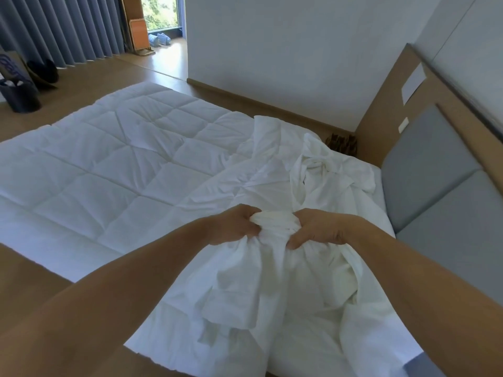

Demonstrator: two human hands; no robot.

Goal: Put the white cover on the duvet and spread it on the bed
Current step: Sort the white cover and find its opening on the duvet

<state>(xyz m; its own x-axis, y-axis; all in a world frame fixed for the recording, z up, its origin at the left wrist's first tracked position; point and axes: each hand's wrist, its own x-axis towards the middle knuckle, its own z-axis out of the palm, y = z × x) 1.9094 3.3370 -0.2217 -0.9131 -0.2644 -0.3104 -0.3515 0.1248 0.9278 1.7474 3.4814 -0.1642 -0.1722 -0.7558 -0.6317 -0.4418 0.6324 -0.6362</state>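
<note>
- Your left hand (234,225) has its fingers curled tight round a bunched fold of the white cover (272,281). Nothing else is in its grasp.
- Your right hand (318,227) clutches the same bunch from the other side, thumb underneath. The two hands sit close together with only the gathered cloth between them.
- The cover is not yet on the duvet (109,164). It hangs crumpled from your hands down towards you, and the rest lies in a rumpled ridge running away from you along the side nearest the headboard (435,186).
- The duvet lies flat and quilted side up on the bed (386,221). It stretches away to your left and ahead, and its near right part is hidden under the cover.
- Governing relation: the duvet's open expanse is on the left hand's side, and the headboard is on the right hand's side. Judged from this, the left hand is better placed to reach a duvet corner.
- The cover's opening cannot be made out in the bunch. Find it before feeding anything in.
</note>
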